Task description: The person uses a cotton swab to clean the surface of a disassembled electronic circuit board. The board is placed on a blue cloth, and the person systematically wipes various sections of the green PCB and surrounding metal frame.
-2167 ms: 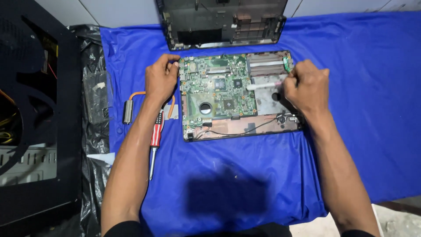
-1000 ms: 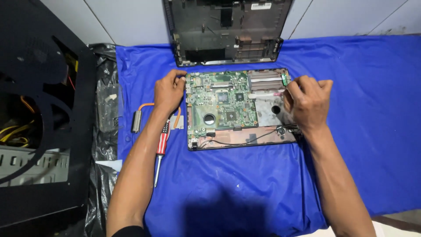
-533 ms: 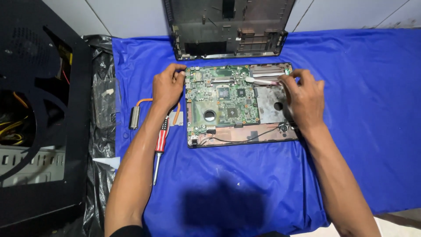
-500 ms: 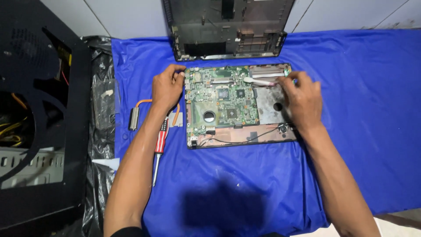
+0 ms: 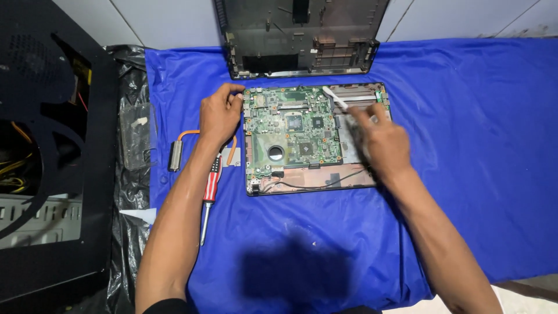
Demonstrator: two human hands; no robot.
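On the wrinkled blue cloth (image 5: 465,145) lies an opened laptop base (image 5: 317,139), its green circuit board studded with chips. His left hand (image 5: 220,113) presses flat against the board's left edge, holding nothing. His right hand (image 5: 381,142), blurred, pinches a thin white stick (image 5: 336,99). A striped-handled screwdriver (image 5: 209,195) rests beside the base.

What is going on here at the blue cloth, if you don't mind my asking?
A person works on an opened laptop base lying on a blue cloth. The left hand steadies its left edge, while the right hand holds a thin white tool over the green circuit board. A screwdriver lies beside it.
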